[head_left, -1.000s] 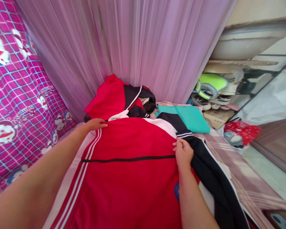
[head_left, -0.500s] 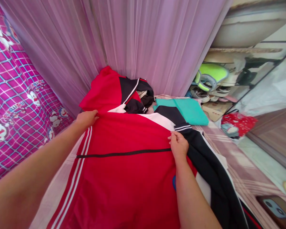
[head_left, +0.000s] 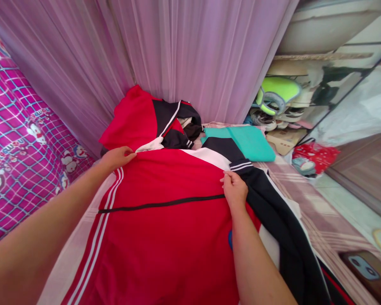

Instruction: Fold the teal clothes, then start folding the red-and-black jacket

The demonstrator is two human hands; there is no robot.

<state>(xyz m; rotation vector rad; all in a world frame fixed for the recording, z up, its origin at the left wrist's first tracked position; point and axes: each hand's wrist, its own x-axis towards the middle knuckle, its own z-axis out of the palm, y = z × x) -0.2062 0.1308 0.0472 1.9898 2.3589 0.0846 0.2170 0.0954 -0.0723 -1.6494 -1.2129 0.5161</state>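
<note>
A red track jacket (head_left: 168, 237) lies spread flat before me, its black zipper running across it and white stripes along its left hem. At its far left corner, my left hand (head_left: 119, 157) has thumb and fingers pinched on the red edge. My right hand (head_left: 235, 188) pinches the red cloth farther right, beside the striped cuff of a black sleeve (head_left: 266, 203). That sleeve is folded down along the jacket's right side. Part of a blue badge (head_left: 230, 240) shows next to my right forearm, which covers some of the cloth.
Behind the jacket is a heap of red and black clothes (head_left: 133, 118) against a purple curtain (head_left: 190, 55). A folded teal cloth (head_left: 254, 144) lies on the plaid bedsheet (head_left: 317, 212). A phone (head_left: 368, 275) is at lower right. Shoes (head_left: 266, 120) sit on a rack beyond.
My left hand has slid slightly right along the jacket's far edge, and the far edge near it has shifted a little. My right hand keeps its hold. The whole view has shifted slightly.
</note>
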